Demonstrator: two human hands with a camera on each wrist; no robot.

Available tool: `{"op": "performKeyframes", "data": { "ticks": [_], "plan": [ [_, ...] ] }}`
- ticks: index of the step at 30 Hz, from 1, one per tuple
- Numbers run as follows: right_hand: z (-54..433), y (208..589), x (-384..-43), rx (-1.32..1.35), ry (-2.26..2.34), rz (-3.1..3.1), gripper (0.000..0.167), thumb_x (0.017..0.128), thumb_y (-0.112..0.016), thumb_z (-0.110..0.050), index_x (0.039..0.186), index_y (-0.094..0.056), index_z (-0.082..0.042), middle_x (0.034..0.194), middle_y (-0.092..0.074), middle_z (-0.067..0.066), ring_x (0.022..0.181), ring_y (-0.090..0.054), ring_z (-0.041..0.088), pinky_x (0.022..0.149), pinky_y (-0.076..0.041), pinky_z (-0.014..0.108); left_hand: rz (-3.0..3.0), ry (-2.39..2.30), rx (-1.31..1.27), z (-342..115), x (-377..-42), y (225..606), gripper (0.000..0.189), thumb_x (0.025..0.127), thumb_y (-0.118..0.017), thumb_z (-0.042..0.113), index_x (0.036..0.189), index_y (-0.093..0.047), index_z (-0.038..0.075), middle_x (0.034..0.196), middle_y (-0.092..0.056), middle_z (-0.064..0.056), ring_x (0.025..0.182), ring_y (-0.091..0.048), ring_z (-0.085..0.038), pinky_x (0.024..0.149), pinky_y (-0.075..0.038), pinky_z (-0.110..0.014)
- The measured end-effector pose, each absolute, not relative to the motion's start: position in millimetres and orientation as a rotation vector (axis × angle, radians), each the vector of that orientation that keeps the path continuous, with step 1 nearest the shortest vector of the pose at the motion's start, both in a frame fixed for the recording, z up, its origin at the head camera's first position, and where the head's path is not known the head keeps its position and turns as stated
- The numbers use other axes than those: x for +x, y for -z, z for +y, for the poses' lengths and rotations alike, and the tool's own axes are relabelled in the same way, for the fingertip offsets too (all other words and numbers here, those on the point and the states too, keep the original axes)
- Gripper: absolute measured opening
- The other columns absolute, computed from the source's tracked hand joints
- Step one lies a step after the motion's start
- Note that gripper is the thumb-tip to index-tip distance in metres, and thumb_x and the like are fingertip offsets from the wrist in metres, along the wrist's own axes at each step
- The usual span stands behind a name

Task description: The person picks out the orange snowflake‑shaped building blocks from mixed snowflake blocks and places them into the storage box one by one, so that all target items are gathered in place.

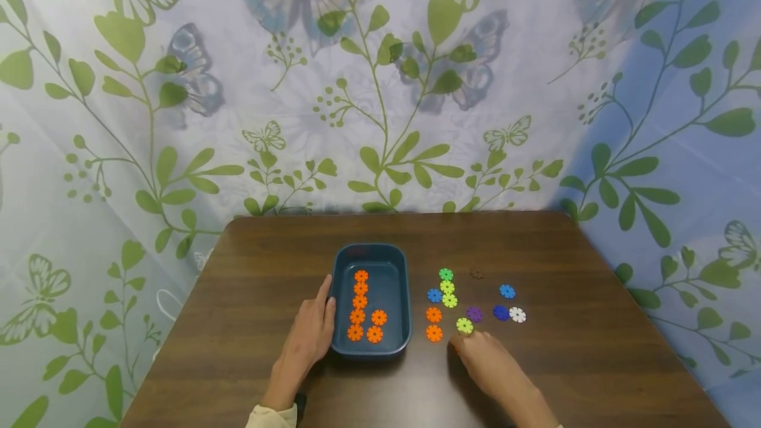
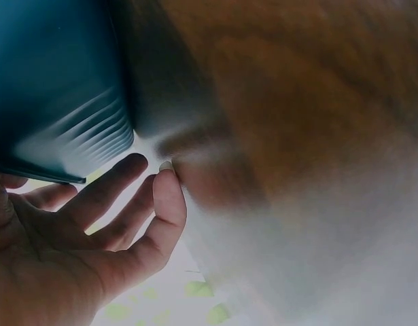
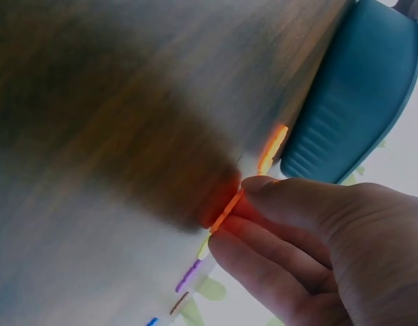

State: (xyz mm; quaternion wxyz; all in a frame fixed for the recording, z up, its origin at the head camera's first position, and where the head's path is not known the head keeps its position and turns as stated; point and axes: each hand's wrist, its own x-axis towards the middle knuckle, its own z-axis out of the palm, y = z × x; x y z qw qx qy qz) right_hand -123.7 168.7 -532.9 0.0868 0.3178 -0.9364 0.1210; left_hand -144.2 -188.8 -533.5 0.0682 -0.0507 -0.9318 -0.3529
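Observation:
My right hand [image 1: 489, 363] pinches an orange notched plastic disc [image 3: 226, 213] between thumb and fingers, low over the table. Just past that hand lies a yellow-green disc [image 1: 464, 325], and two orange discs, the nearer one [image 1: 434, 333] included, lie to its left. A dark blue tray [image 1: 407, 296] stands left of the loose discs. In it are several orange discs, most in a column along the left side, such as this orange disc [image 1: 359, 302]. My left hand [image 1: 309, 329] rests against the tray's left side, its fingers loosely bent in the left wrist view.
Beyond the right hand lie a purple disc [image 1: 474, 314], a dark blue disc [image 1: 501, 312], a white disc [image 1: 518, 314], a brown disc [image 1: 477, 273] and a green disc [image 1: 446, 274]. The wooden table [image 1: 594, 349] ends at a patterned curtain [image 1: 380, 84].

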Motion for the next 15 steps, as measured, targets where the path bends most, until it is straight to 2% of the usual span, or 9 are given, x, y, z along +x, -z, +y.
{"op": "performKeyframes", "data": {
  "ticks": [6, 10, 15],
  "plan": [
    [171.2, 536.1, -121.3, 0.975, -0.397, -2.753, 0.020, 0.084, -0.078, 0.013, 0.085, -0.070, -0.005, 0.070, -0.066, 0.003, 0.060, -0.065, 0.018, 0.055, -0.054, 0.029, -2.799, 1.067, -0.192, -188.8, -143.6, 535.4, 0.055, 0.117, -0.048, 0.016, 0.167, -0.034, 0.000, 0.075, -0.048, 0.002, 0.067, -0.052, -0.008, 0.084, -0.054, -0.040],
    [171.6, 535.2, -120.2, 0.958, -0.403, -2.751, 0.022, 0.082, -0.078, 0.015, 0.088, -0.071, -0.005, 0.073, -0.069, 0.004, 0.063, -0.069, 0.022, 0.057, -0.057, 0.030, -2.791, 1.055, -0.198, -188.7, -144.7, 536.3, 0.054, 0.117, -0.048, 0.016, 0.167, -0.035, 0.000, 0.074, -0.048, 0.002, 0.067, -0.052, -0.007, 0.084, -0.054, -0.041],
    [170.4, 532.7, -120.7, 0.918, -0.469, -2.766, 0.021, 0.083, -0.078, 0.015, 0.094, -0.074, -0.002, 0.074, -0.070, 0.006, 0.063, -0.069, 0.021, 0.058, -0.057, 0.028, -2.792, 1.056, -0.194, -189.5, -145.5, 535.0, 0.055, 0.117, -0.047, 0.016, 0.167, -0.034, 0.001, 0.075, -0.048, 0.002, 0.066, -0.051, -0.007, 0.083, -0.053, -0.039]
  ]
}}
